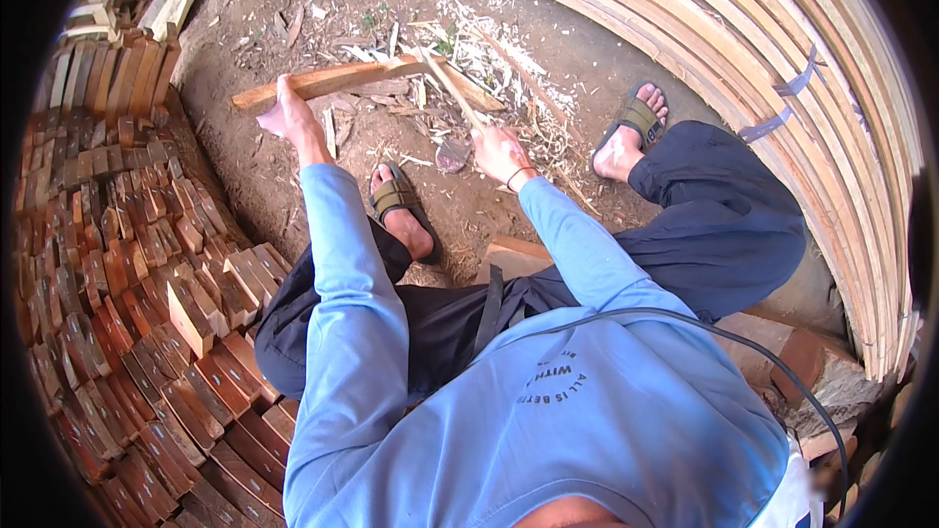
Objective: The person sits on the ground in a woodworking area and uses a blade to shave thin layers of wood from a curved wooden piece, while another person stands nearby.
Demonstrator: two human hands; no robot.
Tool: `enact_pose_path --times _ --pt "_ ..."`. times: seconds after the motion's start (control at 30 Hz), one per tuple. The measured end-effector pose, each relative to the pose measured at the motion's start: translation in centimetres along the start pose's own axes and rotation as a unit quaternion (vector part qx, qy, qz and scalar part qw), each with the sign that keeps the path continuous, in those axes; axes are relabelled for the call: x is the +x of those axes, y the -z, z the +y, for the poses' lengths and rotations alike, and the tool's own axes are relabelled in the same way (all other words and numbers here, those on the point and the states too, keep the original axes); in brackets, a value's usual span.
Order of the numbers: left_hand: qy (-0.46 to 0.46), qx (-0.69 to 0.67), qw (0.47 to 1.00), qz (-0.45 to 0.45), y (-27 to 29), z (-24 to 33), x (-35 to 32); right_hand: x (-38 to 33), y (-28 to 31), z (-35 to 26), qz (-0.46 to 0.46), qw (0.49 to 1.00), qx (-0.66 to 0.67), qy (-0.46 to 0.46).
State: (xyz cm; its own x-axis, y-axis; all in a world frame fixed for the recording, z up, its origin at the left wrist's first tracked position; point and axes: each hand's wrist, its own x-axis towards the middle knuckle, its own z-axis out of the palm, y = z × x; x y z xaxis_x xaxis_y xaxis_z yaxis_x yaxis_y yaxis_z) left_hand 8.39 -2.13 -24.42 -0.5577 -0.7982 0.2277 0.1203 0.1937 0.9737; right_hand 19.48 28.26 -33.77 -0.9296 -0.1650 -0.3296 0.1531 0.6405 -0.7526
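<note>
Our left hand (pixel 293 124) is grasping the plank (pixel 342 80) near its left end, and most of its fingers are hiding beneath the wood. Our right hand (pixel 501 153) is clenching the stick (pixel 452 90), wrapping round its near end so that we are losing sight of that end inside the fist. The plank is lying across the view just above the ground, beyond our left foot. The stick's far end is crossing the plank's right end; whether the two are touching, or whether the stick is carrying a tool head, we cannot tell.

A second piece of wood (pixel 475 90) is poking out past the plank, its left part being covered. Pale shavings (pixel 468 22) are littering the dirt around it. A round, dark thing (pixel 451 156) is lying just left of our right hand, and we cannot make out what it is.

On our left, stacked blocks (pixel 117 284) are running off into the black rim; on our right, long boards (pixel 675 10) are bending out of view. Our body is hiding most of whatever we are sitting on.
</note>
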Motion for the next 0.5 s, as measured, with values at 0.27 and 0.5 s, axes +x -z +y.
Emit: enact_pose_path --times 0.27,0.5 --pt "0.009 -0.031 0.999 0.017 -0.7 1.1 -0.6 0.2 -1.0 3.0 -0.088 0.992 -0.016 -0.088" --pt "0.027 0.019 0.999 0.006 -0.6 0.4 0.2 -0.1 -1.4 2.6 0.001 0.999 -0.021 -0.042"
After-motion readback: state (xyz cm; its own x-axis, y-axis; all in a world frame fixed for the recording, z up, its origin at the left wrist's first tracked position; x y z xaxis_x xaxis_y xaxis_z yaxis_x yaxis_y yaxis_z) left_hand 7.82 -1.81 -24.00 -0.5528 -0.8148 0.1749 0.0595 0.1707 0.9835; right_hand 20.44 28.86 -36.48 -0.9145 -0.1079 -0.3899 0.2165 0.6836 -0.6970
